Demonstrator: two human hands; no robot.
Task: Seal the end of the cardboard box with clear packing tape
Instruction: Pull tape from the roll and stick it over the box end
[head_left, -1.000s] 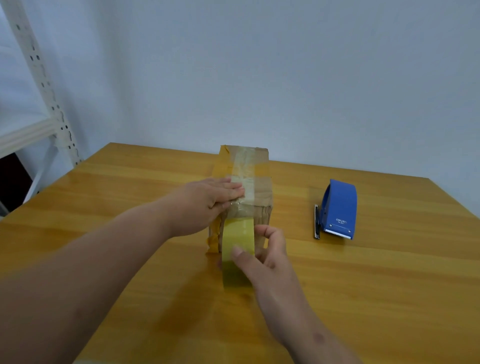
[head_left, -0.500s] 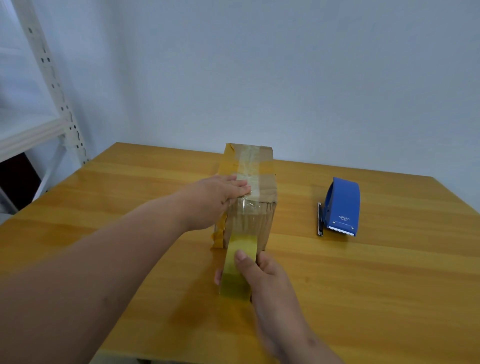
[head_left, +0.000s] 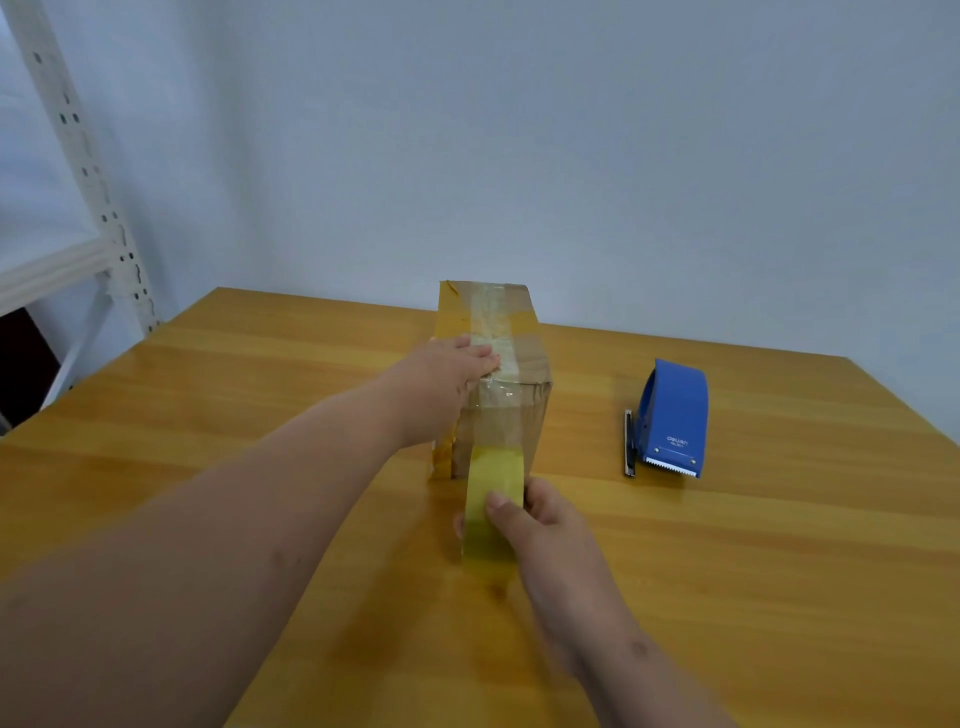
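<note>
Table (head_left: 208, 467) w/ box (head_left: 519, 415), dispenser (head_left: 672, 415)

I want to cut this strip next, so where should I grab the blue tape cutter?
Probably grip the blue tape cutter across its smooth rounded back, coming from above. Its serrated edge faces the person at the near end, low by the table, so fingers should stay behind that.

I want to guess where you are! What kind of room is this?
Probably a packing or storage room. There's a wooden table with a taped brown cardboard box, a blue handheld tape dispenser, and a white slotted metal shelf rack by the plain wall.
</note>
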